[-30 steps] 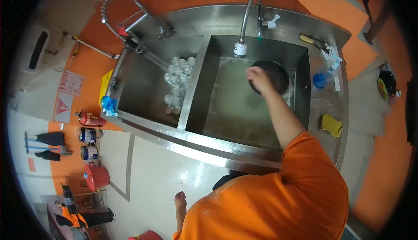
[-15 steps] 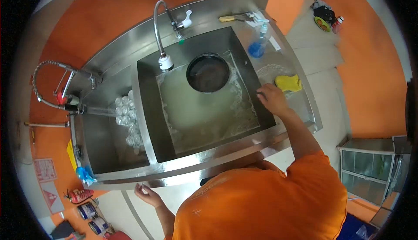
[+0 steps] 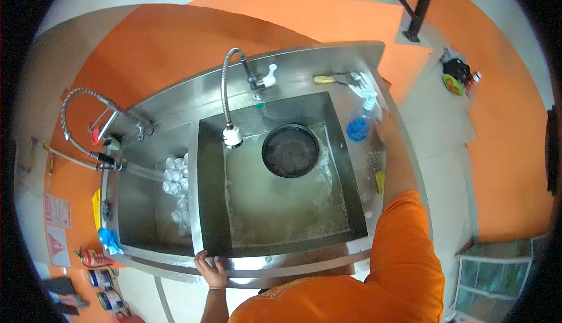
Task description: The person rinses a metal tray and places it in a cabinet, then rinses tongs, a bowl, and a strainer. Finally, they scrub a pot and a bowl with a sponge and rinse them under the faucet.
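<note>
My left hand [image 3: 212, 271] rests on the front rim of the steel sink [image 3: 269, 263], fingers apart and holding nothing. My right arm reaches over the right ledge, with the blurred right hand [image 3: 387, 125] beside the pump bottle of blue liquid [image 3: 358, 128]; its fingers cannot be made out. The yellow sponge [image 3: 380, 181] is partly hidden by that arm. A round black pan [image 3: 290, 151] sits in the cloudy water [image 3: 263, 206] of the large basin. In the left basin, several clear glasses [image 3: 175, 176] stand under running water.
A flexible faucet [image 3: 232, 135] hangs over the large basin; a spring faucet [image 3: 111, 160] runs at the left. A yellow-handled tool [image 3: 324, 80] and white gloves or cloth [image 3: 366, 86] lie on the back right ledge. A blue cloth [image 3: 109, 241] hangs at the left corner.
My right hand has moved from the basin's right edge back toward the pump bottle. My left hand has come up onto the front rim. The view has shifted, so the sink appears lower.
</note>
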Tool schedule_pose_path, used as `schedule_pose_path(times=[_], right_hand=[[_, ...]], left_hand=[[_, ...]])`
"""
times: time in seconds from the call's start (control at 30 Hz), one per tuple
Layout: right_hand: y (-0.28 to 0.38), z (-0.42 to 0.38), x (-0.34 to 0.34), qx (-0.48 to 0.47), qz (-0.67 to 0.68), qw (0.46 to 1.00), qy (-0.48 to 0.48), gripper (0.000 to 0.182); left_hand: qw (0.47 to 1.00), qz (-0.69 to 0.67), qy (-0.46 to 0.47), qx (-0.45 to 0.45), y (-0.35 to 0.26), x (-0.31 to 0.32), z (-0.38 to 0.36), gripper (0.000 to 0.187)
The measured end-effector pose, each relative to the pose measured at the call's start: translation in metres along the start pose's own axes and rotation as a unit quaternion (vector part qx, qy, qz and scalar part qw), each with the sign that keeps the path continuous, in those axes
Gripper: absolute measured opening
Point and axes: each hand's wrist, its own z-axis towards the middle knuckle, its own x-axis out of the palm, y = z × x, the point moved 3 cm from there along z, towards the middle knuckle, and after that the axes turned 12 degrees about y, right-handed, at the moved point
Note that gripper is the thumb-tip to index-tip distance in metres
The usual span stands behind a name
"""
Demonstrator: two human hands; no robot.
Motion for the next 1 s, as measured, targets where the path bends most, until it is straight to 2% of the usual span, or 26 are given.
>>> schedule_pose_path(times=[0.07,0.17,0.27,0.37,0.47,0.5,0.57,0.63,0.7,0.8,1.0], right_hand=[[0.011,0.005,-0.003,0.050,-0.013,0.996,0.072,0.047],[0.015,0.011,-0.008,0.071,0.000,0.994,0.081,0.048],[0.011,0.025,-0.023,0.065,-0.140,0.982,0.109,0.044],[0.017,0.010,-0.071,0.096,-0.007,0.992,0.087,0.039],[0.009,-0.006,-0.090,0.107,-0.031,0.993,0.047,0.032],[0.006,-0.021,-0.093,0.103,-0.003,0.994,0.028,0.030],[0.035,-0.067,-0.122,0.082,0.053,0.995,-0.005,0.027],[0.055,-0.110,-0.129,-0.066,0.070,0.992,-0.076,0.029],[0.103,-0.151,-0.142,-0.128,0.068,0.987,-0.067,0.033],[0.146,-0.174,-0.119,-0.179,0.032,0.983,-0.015,0.037],[0.177,-0.121,-0.009,-0.182,-0.093,0.964,0.173,0.038]], left_hand=[[1.000,-0.008,0.017,-0.020,-0.001,0.000,0.001,0.033],[0.998,-0.008,0.044,-0.036,-0.001,-0.002,0.006,0.031],[0.998,-0.014,0.035,-0.045,-0.001,-0.002,0.007,0.030],[0.997,-0.041,0.034,-0.061,-0.002,-0.006,0.010,0.028],[0.998,-0.037,0.026,-0.051,0.002,-0.007,0.009,0.025],[0.998,-0.031,0.023,-0.053,0.003,-0.006,0.008,0.024],[0.999,0.002,0.006,-0.042,0.000,-0.009,0.003,0.026],[0.995,-0.019,-0.011,-0.094,0.001,-0.010,-0.004,0.025],[0.987,-0.096,-0.031,-0.121,0.008,-0.008,-0.013,0.025],[0.987,-0.098,-0.022,-0.129,0.010,-0.004,-0.015,0.024],[0.988,-0.038,0.010,-0.151,0.002,-0.005,-0.008,0.018]])
